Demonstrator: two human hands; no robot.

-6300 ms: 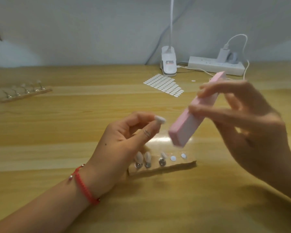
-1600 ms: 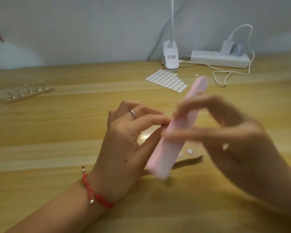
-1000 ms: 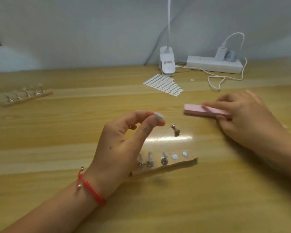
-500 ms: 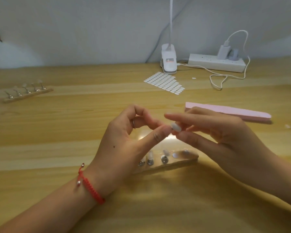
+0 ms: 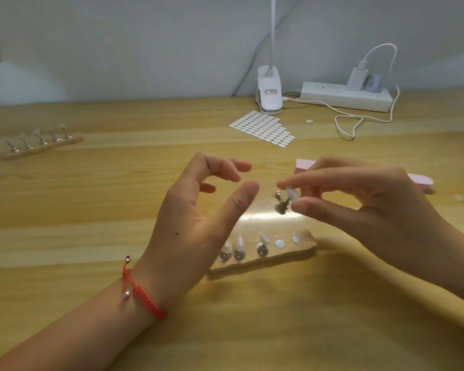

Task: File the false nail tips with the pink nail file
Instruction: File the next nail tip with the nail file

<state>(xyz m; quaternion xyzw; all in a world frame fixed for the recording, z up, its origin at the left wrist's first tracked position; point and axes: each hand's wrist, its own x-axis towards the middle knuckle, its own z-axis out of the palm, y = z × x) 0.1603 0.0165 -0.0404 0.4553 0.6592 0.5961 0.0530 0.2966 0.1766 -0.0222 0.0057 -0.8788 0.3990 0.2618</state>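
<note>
Right hand pinches one false nail tip between thumb and index; fingers clamped on it, just right of frame centre. The tip is small, translucent white, curved and glossy, slightly blurred. It sits right over a small metal peg on the tabletop; cannot tell if they touch. Left hand is at 9 o'clock of the tip, palm sideways, fingers apart and loosely curled, holding nothing, with a red braided bracelet on the wrist. Pink nail file lies flat at 2 o'clock, untouched: a long pale matte slab, its middle hidden behind the right hand. At 6 o'clock of the tip is a rough wooden strip with three more pale tips on round metal pegs and two white dots. A second wooden strip with metal pegs is at 10 o'clock. At 12 o'clock are a sheet of white oval stickers, a white plastic clip lamp and a white power strip with a looped cable. Tabletop is light wood, smooth, with glare.
</note>
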